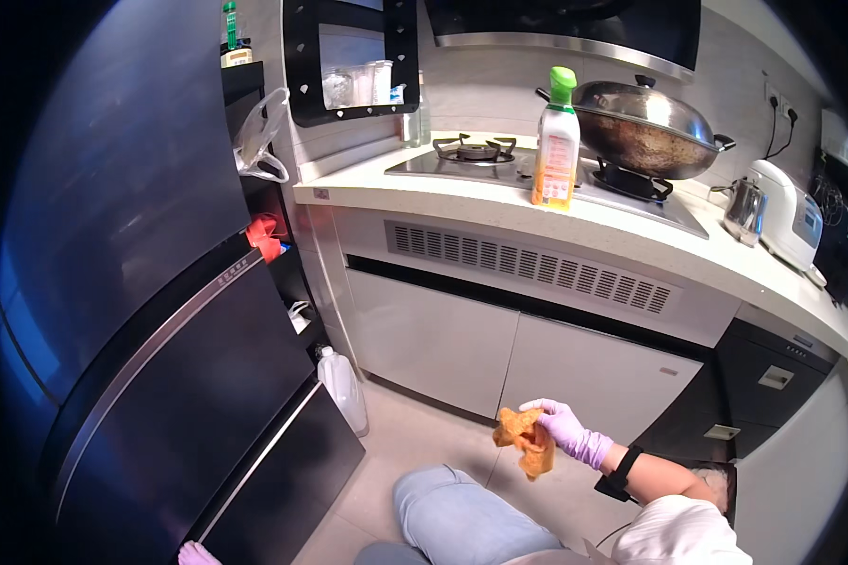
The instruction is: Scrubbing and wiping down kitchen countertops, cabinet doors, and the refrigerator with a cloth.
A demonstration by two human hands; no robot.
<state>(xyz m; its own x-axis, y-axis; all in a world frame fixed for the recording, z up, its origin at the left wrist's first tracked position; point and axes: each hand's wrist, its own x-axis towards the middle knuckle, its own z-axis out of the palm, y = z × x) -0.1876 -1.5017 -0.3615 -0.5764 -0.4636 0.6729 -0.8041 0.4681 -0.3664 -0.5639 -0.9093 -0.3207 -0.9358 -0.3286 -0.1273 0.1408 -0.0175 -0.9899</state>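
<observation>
My right hand (565, 428), in a light purple glove, grips a crumpled orange cloth (530, 441) that hangs down in front of the lower cabinet doors. My left hand (199, 554), gloved alike, shows only in part at the bottom edge, by the dark refrigerator drawer (275, 466); whether it holds anything is hidden. A white and orange cleaner bottle with a green cap (557, 148) stands upright at the front edge of the counter (466, 194), between the two burners of the gas stove (424, 166).
A lidded wok (636, 131) sits on the right burner. Farther right are a metal jug (746, 212) and a white appliance (788, 219). A plastic jug (343, 392) stands on the floor between refrigerator and cabinet. My knee (459, 515) is at the bottom.
</observation>
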